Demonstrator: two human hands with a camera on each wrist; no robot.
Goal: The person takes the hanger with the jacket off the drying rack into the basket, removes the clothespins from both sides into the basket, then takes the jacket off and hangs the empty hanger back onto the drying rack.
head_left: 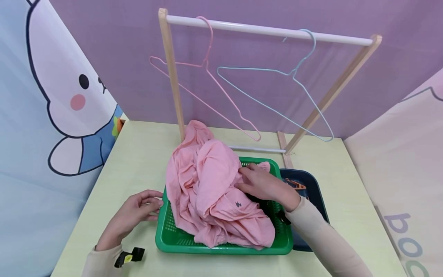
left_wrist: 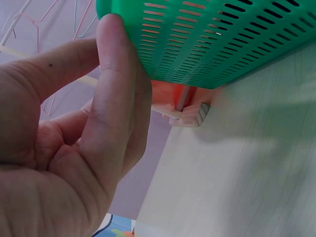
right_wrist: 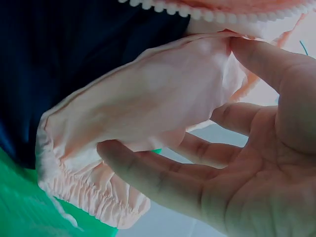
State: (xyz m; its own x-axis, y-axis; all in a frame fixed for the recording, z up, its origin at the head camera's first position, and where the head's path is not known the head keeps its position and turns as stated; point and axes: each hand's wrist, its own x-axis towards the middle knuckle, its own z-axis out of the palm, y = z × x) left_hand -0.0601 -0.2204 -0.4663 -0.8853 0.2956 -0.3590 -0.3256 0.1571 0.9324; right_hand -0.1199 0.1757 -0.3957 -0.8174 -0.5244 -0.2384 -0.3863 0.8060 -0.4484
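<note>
A crumpled pink garment [head_left: 214, 184] with a small dark mark fills much of the green basket [head_left: 221, 249] and spills over its back left side. My right hand [head_left: 263, 182] is at the garment's right side. In the right wrist view, its thumb and fingers hold a pale pink sleeve-like part [right_wrist: 148, 94] that ends in a gathered elastic edge. White bobble trim [right_wrist: 207, 15] runs above it, and dark blue cloth [right_wrist: 74, 64] lies beside it. My left hand [head_left: 143, 207] is at the basket's left rim, fingers loosely bent, an index fingertip against the rim.
Behind the basket stands a wooden rack with a white rail [head_left: 242, 27]. A pink hanger [head_left: 206, 61] and a light blue hanger [head_left: 293, 73] hang from it. At the right, a dark blue bin [head_left: 320, 192] holds orange clips [head_left: 297, 185].
</note>
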